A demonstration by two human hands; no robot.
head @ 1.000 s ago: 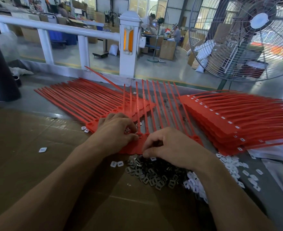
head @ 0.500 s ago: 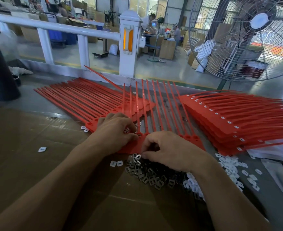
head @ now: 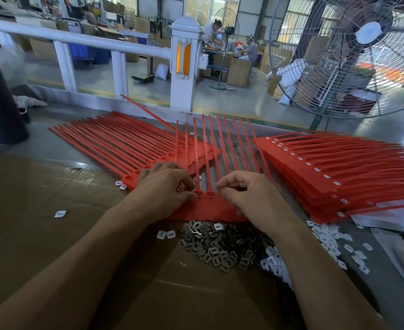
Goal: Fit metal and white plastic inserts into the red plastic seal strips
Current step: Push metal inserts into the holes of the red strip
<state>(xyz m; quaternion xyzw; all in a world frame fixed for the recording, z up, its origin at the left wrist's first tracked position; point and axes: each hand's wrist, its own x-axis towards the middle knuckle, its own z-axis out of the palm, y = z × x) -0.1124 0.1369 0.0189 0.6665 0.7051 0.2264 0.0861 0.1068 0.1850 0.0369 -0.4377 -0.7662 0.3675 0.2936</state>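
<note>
The red seal strips (head: 205, 206) lie in a row under both hands, tails pointing away. Just before the wrists the metal inserts (head: 220, 248) make a pile. The left hand (head: 165, 189) pinches a small piece at a strip head; the right hand (head: 250, 194) is curled, its hold hidden.

Two bare forearms run from the lower corners of the frame to the left hand (head: 165, 189) and right hand (head: 250, 194), no sleeves, gloves, rings or watch visible.
</note>
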